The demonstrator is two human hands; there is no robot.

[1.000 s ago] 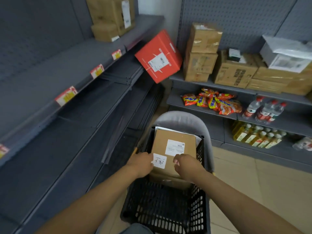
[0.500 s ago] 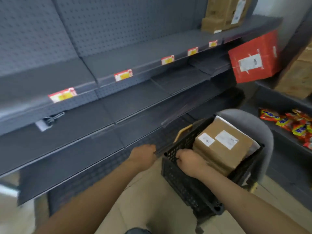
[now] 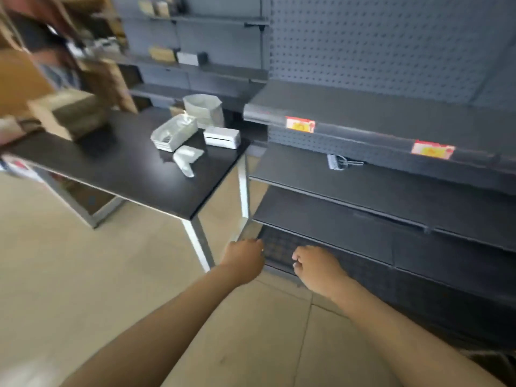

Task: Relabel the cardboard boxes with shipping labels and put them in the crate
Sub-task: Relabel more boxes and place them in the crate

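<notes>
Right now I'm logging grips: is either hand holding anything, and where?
Neither: the left hand and right hand hang loosely curled and hold nothing.

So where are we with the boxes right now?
Done: cannot be judged here, since the crate is out of view. In hand: nothing; the left hand and right hand hold no box. Left: blurred cardboard boxes wait on the black table near the white label printer.
</notes>
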